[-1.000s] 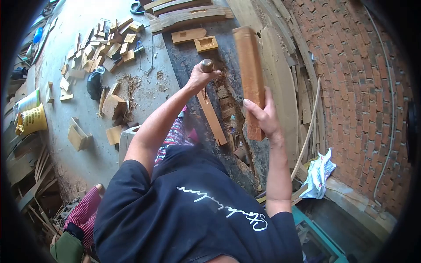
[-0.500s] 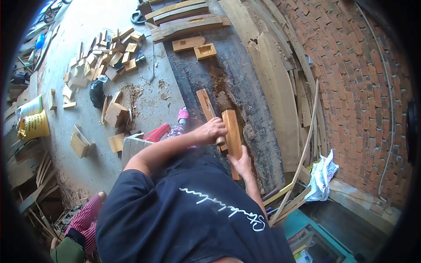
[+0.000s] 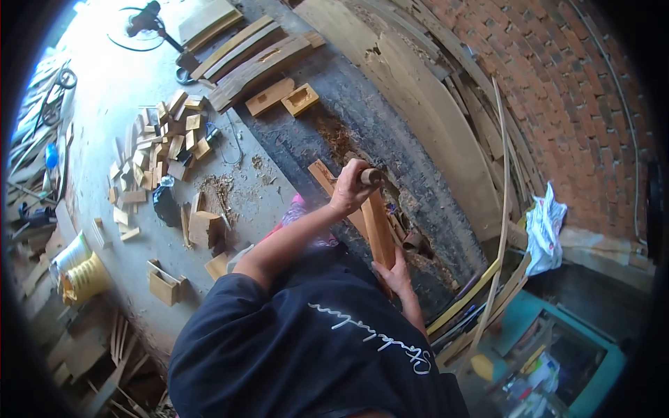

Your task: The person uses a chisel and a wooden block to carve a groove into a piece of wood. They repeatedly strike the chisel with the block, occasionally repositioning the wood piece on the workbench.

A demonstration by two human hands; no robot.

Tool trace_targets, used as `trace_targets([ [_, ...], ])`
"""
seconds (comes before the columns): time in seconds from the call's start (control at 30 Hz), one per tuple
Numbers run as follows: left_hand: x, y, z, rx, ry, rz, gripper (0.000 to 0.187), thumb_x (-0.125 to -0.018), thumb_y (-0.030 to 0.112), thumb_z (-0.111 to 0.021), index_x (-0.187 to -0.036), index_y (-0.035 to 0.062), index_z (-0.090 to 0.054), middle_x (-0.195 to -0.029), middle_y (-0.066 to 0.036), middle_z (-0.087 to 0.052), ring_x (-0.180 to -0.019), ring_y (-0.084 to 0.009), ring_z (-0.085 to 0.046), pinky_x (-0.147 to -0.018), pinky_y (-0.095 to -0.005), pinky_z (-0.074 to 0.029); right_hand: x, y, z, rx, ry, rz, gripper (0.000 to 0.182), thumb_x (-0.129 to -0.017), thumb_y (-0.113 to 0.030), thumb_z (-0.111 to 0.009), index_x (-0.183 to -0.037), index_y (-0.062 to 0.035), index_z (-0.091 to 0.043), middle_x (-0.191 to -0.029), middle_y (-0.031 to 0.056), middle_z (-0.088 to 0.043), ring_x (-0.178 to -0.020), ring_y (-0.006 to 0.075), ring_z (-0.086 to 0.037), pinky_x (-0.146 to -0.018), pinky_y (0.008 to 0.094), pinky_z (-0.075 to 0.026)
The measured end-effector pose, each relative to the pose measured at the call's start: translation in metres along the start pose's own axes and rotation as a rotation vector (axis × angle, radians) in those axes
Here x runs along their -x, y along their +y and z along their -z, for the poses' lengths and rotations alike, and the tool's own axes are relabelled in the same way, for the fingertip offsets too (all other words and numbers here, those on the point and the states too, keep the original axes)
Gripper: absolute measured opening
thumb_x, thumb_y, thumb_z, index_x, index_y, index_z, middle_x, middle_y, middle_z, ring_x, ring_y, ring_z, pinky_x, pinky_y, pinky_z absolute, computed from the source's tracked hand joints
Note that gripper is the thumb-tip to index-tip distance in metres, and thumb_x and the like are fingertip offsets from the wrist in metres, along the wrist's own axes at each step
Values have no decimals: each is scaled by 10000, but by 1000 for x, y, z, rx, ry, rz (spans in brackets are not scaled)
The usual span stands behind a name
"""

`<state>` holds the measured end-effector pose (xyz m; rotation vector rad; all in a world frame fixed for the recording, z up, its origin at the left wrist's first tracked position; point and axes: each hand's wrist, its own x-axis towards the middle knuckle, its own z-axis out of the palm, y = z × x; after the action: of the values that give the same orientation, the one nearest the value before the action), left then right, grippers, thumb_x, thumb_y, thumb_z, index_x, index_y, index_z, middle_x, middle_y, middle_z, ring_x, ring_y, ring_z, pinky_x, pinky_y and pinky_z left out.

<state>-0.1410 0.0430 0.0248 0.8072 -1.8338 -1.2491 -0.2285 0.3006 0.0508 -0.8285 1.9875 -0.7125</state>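
My left hand (image 3: pixel 352 187) is closed around a wooden-handled chisel (image 3: pixel 371 177). Its round handle end faces up toward me, and the blade is hidden below my fist. Just under that fist lies the upper end of a squared wooden block (image 3: pixel 380 233). Lower down, my right hand (image 3: pixel 396 272) grips the block's side near its near end. A second, flatter wood piece (image 3: pixel 322 175) rests to the left of the block, partly covered by my left hand and forearm.
Beneath lies a dark, worn workbench (image 3: pixel 446 209) with shavings (image 3: pixel 338 139). Two mortised blocks (image 3: pixel 301 99) and long beams (image 3: pixel 268 59) sit at the far end. Wood offcuts (image 3: pixel 164 143) are heaped on the left floor. Planks (image 3: pixel 418 111) lean along the brick wall (image 3: pixel 557 90).
My left hand has swung the chisel from beside the block to over its upper end, turning the handle end upward. My right hand still grips the block. The view has turned.
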Motion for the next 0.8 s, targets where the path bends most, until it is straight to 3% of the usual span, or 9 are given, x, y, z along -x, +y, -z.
trace_targets([
  [0.13,-19,-3,12,-47,-126,-117,399,-799,293,-785,-1046,73,-561,-914,-138,-574,-873,-355,-586,-793,-411,-462,1,-13,-20,154,-26,-174,855,-766,-329,-822,-1445,-44,-389,-1285,286,-586,-1193,422,-589,-993,450,-475],
  [0.2,-28,4,20,-24,-130,-159,318,-787,257,-767,-976,90,-573,-869,-126,-583,-851,-352,-595,-757,-415,-461,-1,-6,-33,144,-44,-209,933,-761,-350,-823,-1489,-49,-322,-1325,308,-549,-1229,434,-559,-1020,453,-458],
  [0.3,-33,7,32,-74,-423,-260,261,-745,237,-758,-838,118,-545,-755,-68,-588,-763,-315,-619,-669,-416,-448,-3,-13,-50,144,-63,-371,982,-757,-341,-824,-1510,-57,-263,-1347,305,-531,-1242,436,-546,-1028,453,-449],
  [0.43,-36,-6,51,-19,-672,-247,260,-709,244,-731,-860,125,-556,-788,-73,-614,-791,-314,-646,-705,-443,-488,-3,-38,-67,100,55,-404,888,-754,-275,-802,-1466,-98,-302,-1279,276,-586,-1182,435,-585,-977,469,-469],
  [0.53,-40,-12,59,-24,-731,-219,255,-708,242,-729,-847,109,-561,-785,-83,-612,-802,-328,-643,-699,-448,-492,-7,-54,-77,47,137,-414,786,-749,-236,-786,-1404,-111,-371,-1216,257,-623,-1136,433,-612,-938,479,-482],
  [0.57,-40,-13,60,15,-730,-216,312,-630,222,-758,-825,102,-545,-754,-102,-601,-760,-355,-629,-661,-464,-484,-7,-57,-80,31,168,-403,742,-746,-221,-780,-1374,-115,-399,-1184,249,-639,-1114,432,-623,-920,484,-487],
  [0.7,-39,-26,61,-10,-787,-189,308,-626,212,-756,-825,99,-549,-747,-100,-616,-753,-358,-636,-658,-458,-490,-5,-74,-87,1,247,-421,727,-744,-201,-778,-1365,-97,-416,-1155,243,-647,-1099,426,-630,-912,474,-492],
  [0.77,-39,-29,60,49,-794,-220,298,-628,196,-750,-832,98,-556,-739,-98,-629,-750,-358,-644,-658,-454,-494,2,-78,-89,-116,403,-314,699,-765,-172,-774,-1354,-55,-416,-1114,207,-646,-1037,344,-652,-887,428,-501],
  [0.8,-40,-28,60,51,-797,-224,298,-628,196,-750,-832,98,-556,-739,-98,-629,-750,-358,-644,-658,-454,-494,3,-85,-87,-117,409,-315,699,-765,-172,-774,-1354,-55,-416,-1114,207,-646,-1037,344,-652,-887,428,-501],
])
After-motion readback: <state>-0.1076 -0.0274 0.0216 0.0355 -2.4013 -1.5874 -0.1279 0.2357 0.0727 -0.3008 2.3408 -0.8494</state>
